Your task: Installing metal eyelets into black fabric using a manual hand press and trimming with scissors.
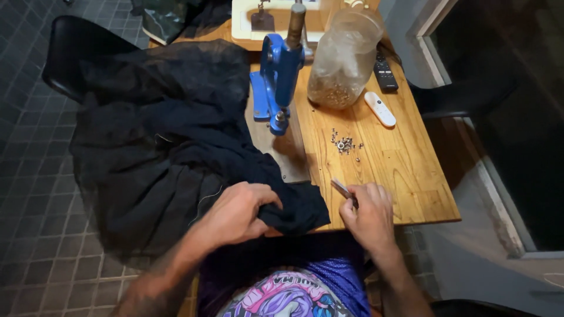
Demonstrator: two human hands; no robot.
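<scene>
A large piece of black fabric [158, 147] is draped over the left half of the wooden table [405, 176] and hangs off its left side. My left hand [238, 211] grips a bunched fold of this fabric at the table's front edge. To its right, my right hand [367, 214] pinches a small flat metal tool [342, 188] just above the tabletop. A blue hand press [277, 76] stands behind the fabric, its punch head pointing down at a grey base plate [288, 155]. A small heap of metal eyelets [345, 144] lies on the wood.
A clear plastic jar [343, 58] with eyelets in its bottom stands at the back. A black remote [385, 73] and a white remote [380, 108] lie to its right. A sewing machine [276, 17] sits at the rear. A black chair [73, 50] stands left.
</scene>
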